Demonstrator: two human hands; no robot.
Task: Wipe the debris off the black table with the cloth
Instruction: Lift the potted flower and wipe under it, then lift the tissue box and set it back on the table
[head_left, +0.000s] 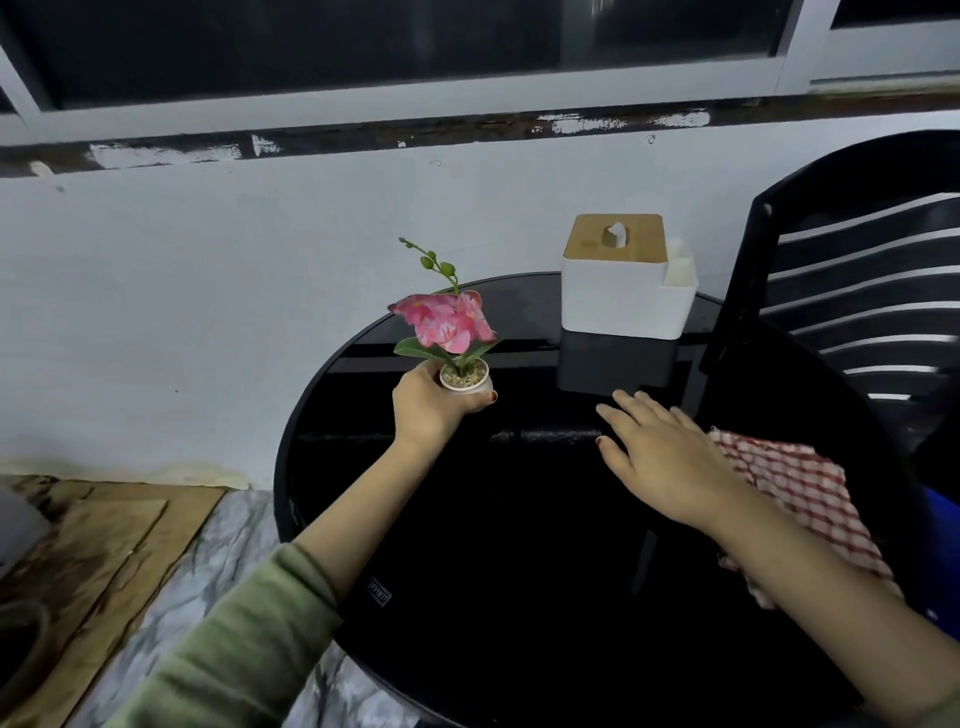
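Observation:
A round, glossy black table (467, 519) fills the middle of the view. My left hand (428, 408) grips a small white pot with a pink artificial flower (465, 376) and holds it lifted above the table's far left part. My right hand (660, 457) lies over the table's right half with its fingers straight and spread, holding nothing. A red-and-white checked cloth (795, 499) lies crumpled on the table's right edge, partly hidden under my right wrist and forearm. No debris can be made out on the dark surface.
A white tissue box with a wooden lid (618, 291) stands at the table's far edge. A black slatted chair (857, 291) is close on the right. A white wall runs behind, and marbled floor with a brown mat (104, 545) lies to the left.

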